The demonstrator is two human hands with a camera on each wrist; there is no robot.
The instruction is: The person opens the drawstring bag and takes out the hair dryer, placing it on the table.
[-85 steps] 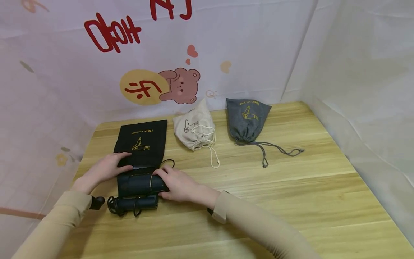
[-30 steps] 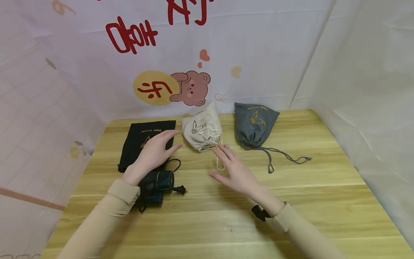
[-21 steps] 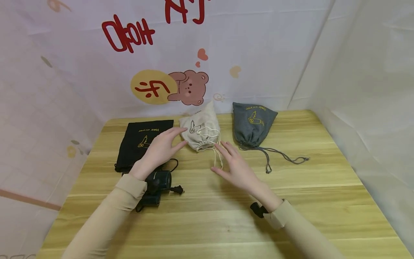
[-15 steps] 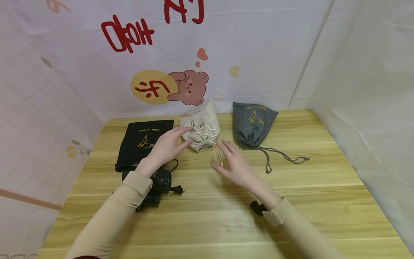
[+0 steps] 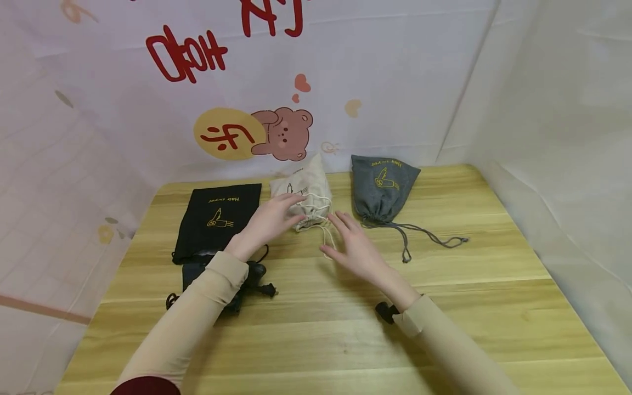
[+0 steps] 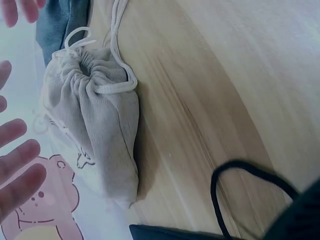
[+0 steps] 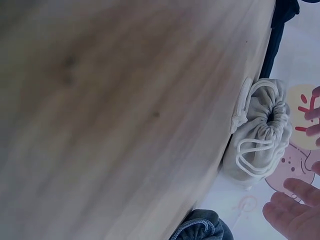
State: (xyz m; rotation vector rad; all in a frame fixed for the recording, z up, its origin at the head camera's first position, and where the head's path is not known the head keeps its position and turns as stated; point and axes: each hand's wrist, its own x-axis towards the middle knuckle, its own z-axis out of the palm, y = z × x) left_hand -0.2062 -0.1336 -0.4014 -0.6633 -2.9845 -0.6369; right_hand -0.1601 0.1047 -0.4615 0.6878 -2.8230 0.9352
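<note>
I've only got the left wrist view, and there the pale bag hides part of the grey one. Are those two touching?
Observer: No. The head view shows bare table between the pale bag and the grey bag.
Operator: Good. Anything loose beside the left sleeve that I'm missing?
Observer: Yes, a black plug, just right of that cuff in the head view.

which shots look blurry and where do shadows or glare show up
Head view: fairly sharp, soft shadow on the table below the right sleeve; left wrist view: a soft shadow beside the beige bag, the table washed pale toward the upper right; right wrist view: blurriest, the table smeared, the beige bag crisper.
</note>
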